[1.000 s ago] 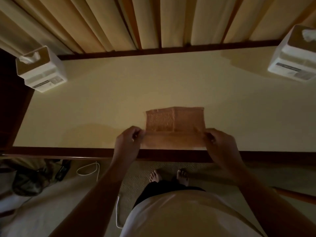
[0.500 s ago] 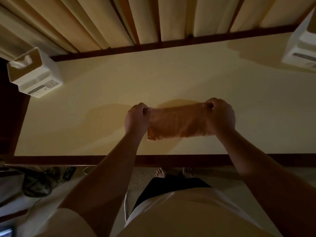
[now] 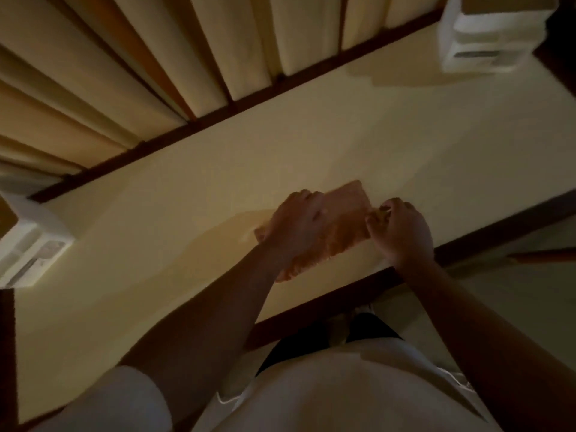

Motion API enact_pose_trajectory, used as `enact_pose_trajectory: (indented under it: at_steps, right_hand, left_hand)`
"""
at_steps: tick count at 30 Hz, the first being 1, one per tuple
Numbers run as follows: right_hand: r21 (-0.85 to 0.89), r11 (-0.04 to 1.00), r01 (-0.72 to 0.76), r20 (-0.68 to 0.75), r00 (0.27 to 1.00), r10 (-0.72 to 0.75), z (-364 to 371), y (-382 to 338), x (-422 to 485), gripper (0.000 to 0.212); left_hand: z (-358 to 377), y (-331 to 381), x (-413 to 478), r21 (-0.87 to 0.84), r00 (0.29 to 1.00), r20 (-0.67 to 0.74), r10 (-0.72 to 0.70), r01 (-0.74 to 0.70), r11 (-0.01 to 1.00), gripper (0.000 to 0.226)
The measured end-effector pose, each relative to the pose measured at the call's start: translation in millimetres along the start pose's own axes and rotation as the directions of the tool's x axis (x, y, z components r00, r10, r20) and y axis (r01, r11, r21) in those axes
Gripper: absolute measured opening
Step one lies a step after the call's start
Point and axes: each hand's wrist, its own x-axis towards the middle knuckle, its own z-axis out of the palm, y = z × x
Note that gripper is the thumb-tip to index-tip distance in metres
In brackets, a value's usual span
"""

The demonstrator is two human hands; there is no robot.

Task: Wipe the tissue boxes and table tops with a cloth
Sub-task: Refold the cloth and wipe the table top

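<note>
An orange cloth [image 3: 346,222], folded, lies on or just above the cream table top [image 3: 193,188] near its front edge. My left hand [image 3: 296,222] covers the cloth's left part, fingers curled over it. My right hand [image 3: 399,229] pinches the cloth's right edge. One white tissue box [image 3: 34,241] stands at the table's left end. Another white tissue box [image 3: 486,35] stands at the far right corner. The view is tilted and dim.
Beige curtains [image 3: 156,57] hang behind the table's dark wooden back rail [image 3: 249,98]. A dark wooden rim [image 3: 498,222] borders the front edge. My white shirt [image 3: 343,388] fills the bottom of the view.
The cloth was held up stretched between both hands; now it is lower and folded smaller, with my left hand over it. The camera has tilted and turned, shifting both boxes.
</note>
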Motion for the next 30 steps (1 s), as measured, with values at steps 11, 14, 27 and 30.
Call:
enact_pose_trajectory:
  at_steps: [11, 14, 27, 30]
  right_hand:
    - [0.029, 0.981, -0.193, -0.100, 0.976, 0.195, 17, -14, -34, 0.039]
    - [0.041, 0.976, -0.216, -0.106, 0.970, 0.219, 20, -19, -38, 0.033]
    - [0.446, 0.890, -0.093, -0.167, 0.969, 0.185, 20, -38, -60, 0.014]
    - [0.518, 0.855, -0.039, -0.194, 0.968, 0.161, 22, -47, -67, 0.016]
  left_hand:
    - [5, 44, 54, 0.113, 0.841, 0.400, 0.364, -0.439, 0.891, 0.042]
    - [3, 55, 55, 0.189, 0.814, 0.450, 0.366, -0.488, 0.853, 0.026]
    - [-5, 45, 40, -0.020, 0.946, 0.233, 0.227, -0.228, 0.973, 0.008]
    - [-8, 33, 31, -0.266, 0.972, 0.211, 0.108, -0.050, 0.963, 0.011]
